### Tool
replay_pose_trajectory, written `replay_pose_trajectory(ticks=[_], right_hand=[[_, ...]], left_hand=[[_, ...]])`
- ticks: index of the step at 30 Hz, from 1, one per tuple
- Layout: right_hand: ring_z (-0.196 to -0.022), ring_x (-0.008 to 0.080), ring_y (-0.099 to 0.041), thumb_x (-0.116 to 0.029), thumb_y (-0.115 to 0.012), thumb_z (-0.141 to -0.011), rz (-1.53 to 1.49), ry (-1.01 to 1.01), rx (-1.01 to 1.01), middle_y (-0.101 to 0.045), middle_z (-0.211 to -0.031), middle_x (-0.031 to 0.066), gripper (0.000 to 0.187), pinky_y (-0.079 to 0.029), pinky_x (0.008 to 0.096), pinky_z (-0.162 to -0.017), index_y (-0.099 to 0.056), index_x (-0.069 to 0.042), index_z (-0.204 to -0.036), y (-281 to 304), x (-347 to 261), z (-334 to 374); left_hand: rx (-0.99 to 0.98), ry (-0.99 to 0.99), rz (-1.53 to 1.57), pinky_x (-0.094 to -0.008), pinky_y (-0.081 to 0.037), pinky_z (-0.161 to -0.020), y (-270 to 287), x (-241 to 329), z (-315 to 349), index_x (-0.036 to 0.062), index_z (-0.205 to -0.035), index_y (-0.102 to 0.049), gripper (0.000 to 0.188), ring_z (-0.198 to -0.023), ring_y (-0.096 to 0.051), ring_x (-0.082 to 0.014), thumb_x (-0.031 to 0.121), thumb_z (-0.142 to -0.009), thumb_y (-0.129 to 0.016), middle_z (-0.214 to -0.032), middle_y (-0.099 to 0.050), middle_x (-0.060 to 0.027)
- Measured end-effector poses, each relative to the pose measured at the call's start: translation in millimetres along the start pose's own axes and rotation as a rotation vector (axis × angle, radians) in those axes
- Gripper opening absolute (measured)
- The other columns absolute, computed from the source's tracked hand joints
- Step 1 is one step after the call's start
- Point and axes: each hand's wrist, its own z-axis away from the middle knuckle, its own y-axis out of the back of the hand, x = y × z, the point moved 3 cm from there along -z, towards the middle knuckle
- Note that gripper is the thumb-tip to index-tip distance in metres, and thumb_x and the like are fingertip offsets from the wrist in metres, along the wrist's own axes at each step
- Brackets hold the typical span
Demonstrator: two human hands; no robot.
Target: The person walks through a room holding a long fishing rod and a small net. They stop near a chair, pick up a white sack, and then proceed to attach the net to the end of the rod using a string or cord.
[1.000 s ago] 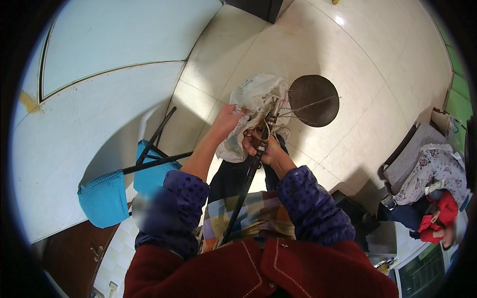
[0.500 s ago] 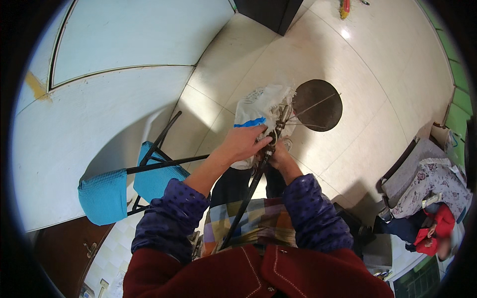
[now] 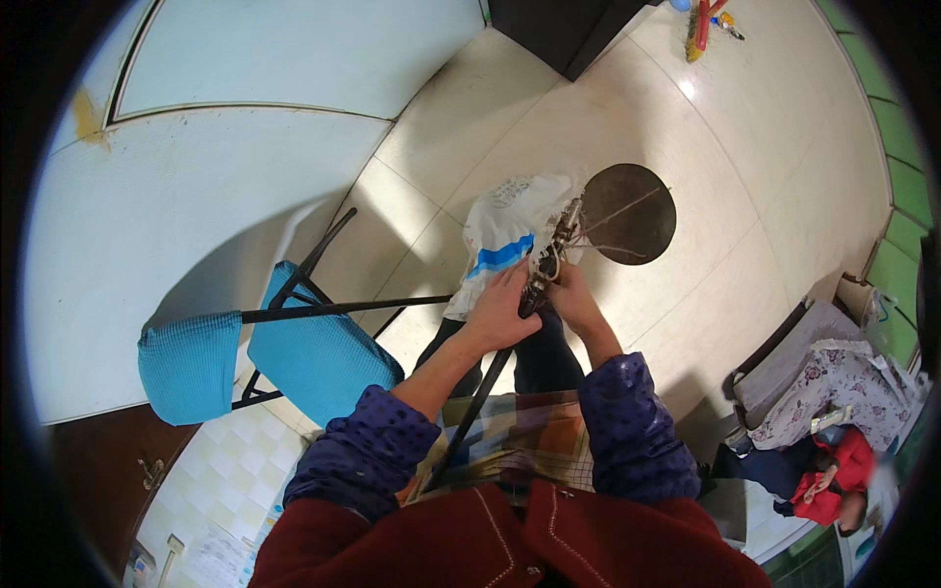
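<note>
A long, thin dark pole point(image 3: 482, 397) runs from my lap away from me, ending in a knobbly cluster of metal parts point(image 3: 559, 235). My left hand point(image 3: 502, 309) is closed around the pole just below the metal parts. On the pole's other side is my right hand point(image 3: 576, 299), its thumb and fingers closed on the same section; some fingertips are hidden behind it. A white plastic sack point(image 3: 505, 220) with a blue band hangs or lies beyond my left hand. Thin wire-like strands reach from the metal end over a dark round disc point(image 3: 627, 211).
To the left stands a folding chair point(image 3: 319, 358) with blue covers, beside a pale panel point(image 3: 225, 196). A dark cabinet point(image 3: 564, 29) is at the far side, a red and yellow object point(image 3: 698, 34) on the floor. At right, a person in red point(image 3: 833, 480) sits near a flowered cloth point(image 3: 833, 392).
My hands have shifted slightly nearer to me, and my left hand now wraps lower round the pole. More of the sack's blue band shows. The view has turned a little.
</note>
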Motion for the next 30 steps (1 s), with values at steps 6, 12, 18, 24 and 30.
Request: replay_pose_trajectory(ticks=[6,12,18,24,30], right_hand=[[-0.087,0.0178,-0.058,-0.009,-0.051,-0.081,-0.577,-0.073,-0.172,-0.058,-0.098,0.0092,0.028,-0.048,0.0322,-0.075,-0.053,0.002,-0.106,-8,-40,24],[-0.071,0.0162,-0.057,-0.019,-0.058,-0.080,-0.387,-0.266,0.326,-0.058,-0.080,0.0062,0.028,-0.046,0.0286,-0.060,-0.054,0.002,-0.097,-10,-43,2],[-0.064,0.0191,-0.059,-0.012,-0.059,-0.077,-0.442,-0.091,0.489,-0.060,-0.081,0.0100,0.022,-0.047,0.0293,-0.054,-0.057,0.005,-0.090,-13,-29,-8],[-0.055,0.0204,-0.058,-0.011,-0.055,-0.080,-0.411,-0.087,0.470,-0.059,-0.073,0.0109,0.016,-0.047,0.0299,-0.047,-0.055,0.004,-0.086,-20,-30,0],[-0.051,0.0203,-0.058,-0.011,-0.053,-0.081,-0.374,-0.108,0.456,-0.059,-0.069,0.0099,0.014,-0.048,0.0302,-0.046,-0.055,0.003,-0.085,-24,-27,5]], left_hand=[[0.200,-0.137,-0.010,-0.0398,-0.030,-0.100,-6,4,2,-0.0026,-0.126,-0.034,0.073,-0.120,-0.036,-0.0359,0.018,-0.061,-0.060,-0.131,-0.037,-0.0196],[0.123,-0.034,-0.148,-0.0442,-0.029,-0.100,-24,1,1,-0.0008,-0.126,-0.036,0.074,-0.121,-0.035,-0.0348,0.016,-0.059,-0.063,-0.132,-0.037,-0.0161],[0.371,-0.188,-0.248,-0.0431,-0.027,-0.101,-7,21,38,0.0045,-0.129,-0.035,0.070,-0.125,-0.031,-0.0319,0.019,-0.069,-0.065,-0.135,-0.034,-0.0129],[0.266,0.171,0.131,-0.0405,-0.041,-0.083,-18,0,99,0.0118,-0.131,-0.035,0.067,-0.103,-0.049,-0.0308,0.015,-0.072,-0.066,-0.110,-0.050,-0.0164],[0.197,0.202,0.307,-0.0417,-0.045,-0.073,-43,-16,66,0.0053,-0.125,-0.038,0.053,-0.085,-0.057,-0.0367,0.019,-0.078,-0.060,-0.093,-0.058,-0.0210]])
